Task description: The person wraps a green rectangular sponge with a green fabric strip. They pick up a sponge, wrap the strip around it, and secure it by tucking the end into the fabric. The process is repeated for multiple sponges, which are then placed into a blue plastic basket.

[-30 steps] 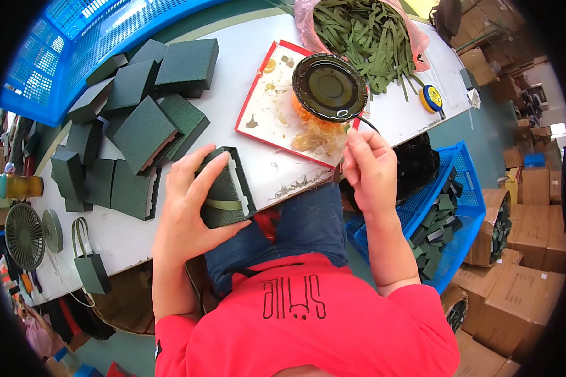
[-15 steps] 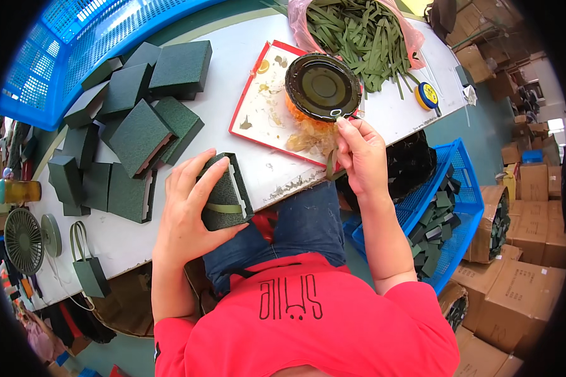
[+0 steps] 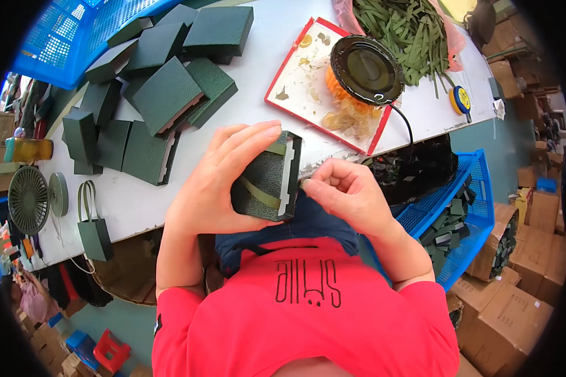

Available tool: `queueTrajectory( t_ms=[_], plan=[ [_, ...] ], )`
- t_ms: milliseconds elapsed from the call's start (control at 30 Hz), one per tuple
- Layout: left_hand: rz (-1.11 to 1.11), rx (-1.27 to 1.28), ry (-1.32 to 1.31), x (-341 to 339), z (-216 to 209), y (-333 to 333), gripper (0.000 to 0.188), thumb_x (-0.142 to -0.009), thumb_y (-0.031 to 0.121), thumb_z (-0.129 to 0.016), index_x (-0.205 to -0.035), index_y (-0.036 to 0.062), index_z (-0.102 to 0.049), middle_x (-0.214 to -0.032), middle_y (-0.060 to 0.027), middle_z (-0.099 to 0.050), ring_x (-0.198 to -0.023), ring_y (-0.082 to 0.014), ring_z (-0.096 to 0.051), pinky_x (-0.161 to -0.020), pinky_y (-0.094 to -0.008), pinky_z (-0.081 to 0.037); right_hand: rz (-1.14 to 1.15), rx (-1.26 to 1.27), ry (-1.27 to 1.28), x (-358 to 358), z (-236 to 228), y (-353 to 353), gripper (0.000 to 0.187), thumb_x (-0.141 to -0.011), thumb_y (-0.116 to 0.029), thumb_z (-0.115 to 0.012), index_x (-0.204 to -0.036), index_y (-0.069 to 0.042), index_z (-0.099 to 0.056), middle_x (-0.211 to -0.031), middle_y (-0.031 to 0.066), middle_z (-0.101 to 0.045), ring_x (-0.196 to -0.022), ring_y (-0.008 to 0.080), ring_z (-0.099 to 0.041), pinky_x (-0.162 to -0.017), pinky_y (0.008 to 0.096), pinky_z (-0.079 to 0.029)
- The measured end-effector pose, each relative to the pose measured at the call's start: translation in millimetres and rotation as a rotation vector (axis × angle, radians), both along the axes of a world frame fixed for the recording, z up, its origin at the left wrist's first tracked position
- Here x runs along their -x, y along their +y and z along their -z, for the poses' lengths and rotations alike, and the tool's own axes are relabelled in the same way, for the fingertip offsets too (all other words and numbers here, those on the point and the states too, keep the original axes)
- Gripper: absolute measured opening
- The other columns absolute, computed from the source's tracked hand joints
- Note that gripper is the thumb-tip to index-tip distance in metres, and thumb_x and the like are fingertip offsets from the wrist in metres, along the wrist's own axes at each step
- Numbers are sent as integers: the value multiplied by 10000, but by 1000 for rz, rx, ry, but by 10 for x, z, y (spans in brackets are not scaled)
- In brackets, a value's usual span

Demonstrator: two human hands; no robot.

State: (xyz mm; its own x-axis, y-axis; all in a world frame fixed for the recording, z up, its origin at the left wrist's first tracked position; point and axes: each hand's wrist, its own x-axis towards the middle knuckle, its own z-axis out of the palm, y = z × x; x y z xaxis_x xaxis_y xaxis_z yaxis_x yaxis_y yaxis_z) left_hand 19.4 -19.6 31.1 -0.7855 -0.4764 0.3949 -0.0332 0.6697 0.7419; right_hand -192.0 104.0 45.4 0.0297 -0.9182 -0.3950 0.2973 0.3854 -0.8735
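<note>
1. The left hand [image 3: 223, 179] is wrapped around a dark green box [image 3: 269, 173], gripping it at the near edge of the tabletop [image 3: 267, 25].
2. Two green ribbon pieces [image 3: 258, 195] cross the box.
3. The right hand [image 3: 346, 191] has its fingers curled toward the thumb just beside the box's right edge; whether they pinch anything, I cannot tell.
4. Beyond, a black-rimmed round pot [image 3: 366, 68] stands on a red-edged white tray [image 3: 289, 80].
5. More green boxes [image 3: 170, 94] lie piled to the left.

Grn box [image 3: 265, 177] pt. hidden by L grip [image 3: 209, 193], top-L crate [image 3: 50, 69] cropped
</note>
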Motion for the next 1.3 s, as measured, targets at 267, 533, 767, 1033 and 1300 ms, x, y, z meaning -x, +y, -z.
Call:
queueTrajectory(
  t_ms=[267, 533, 767, 1033, 1300],
  plan=[
    [7, -4, 3, 1, -6, 1, 1006, -517, 167, -902, -1426, 48, -486, -1412, -139, -551, -1193, -386, -527, -1009, -452, -459, -144, -43, 24, -77, 53, 7, 185, -941, -135, -710, -824, -50, -595, -674, -69, -538, -587, -7, -445, -518, 192, -321],
    [22, -9, 18, 6, 8, 27, 966, -542, 155, -886, -1420, 55, -495, -1395, -137, -566, -1168, -387, -534, -998, -450, -464, -235, -82, 114, -66, 88, -11, 240, -944, -134, -691, -758, -54, -563, -651, -73, -510, -584, -2, -439, -515, 204, -324],
    [20, 129, -96, 30, -57, 61, 886, -558, 159, -867, -1385, 111, -553, -1390, -107, -572, -1153, -384, -533, -996, -465, -459, -263, -22, 267, -76, 278, 21, 298, -918, -195, -695, -723, 6, -592, -621, -28, -536, -595, 33, -460, -531, 242, -387],
    [-92, 131, -77, 21, -70, 97, 916, -537, 158, -871, -1388, 97, -539, -1401, -98, -563, -1176, -375, -523, -1008, -467, -449, -83, 135, 291, 62, 22, 26, 197, -956, -149, -640, -895, 33, -685, -897, 52, -691, -661, 61, -555, -614, 234, -468],
    [-139, 110, 44, 116, -53, 169, 995, -519, 140, -901, -1420, 72, -487, -1407, -133, -550, -1214, -380, -509, -1007, -465, -462, -376, -19, 29, 25, 129, 342, 334, -1059, -274, -519, -1099, 15, -682, -848, 77, -713, -624, 95, -597, -595, 246, -481]
  ],
)
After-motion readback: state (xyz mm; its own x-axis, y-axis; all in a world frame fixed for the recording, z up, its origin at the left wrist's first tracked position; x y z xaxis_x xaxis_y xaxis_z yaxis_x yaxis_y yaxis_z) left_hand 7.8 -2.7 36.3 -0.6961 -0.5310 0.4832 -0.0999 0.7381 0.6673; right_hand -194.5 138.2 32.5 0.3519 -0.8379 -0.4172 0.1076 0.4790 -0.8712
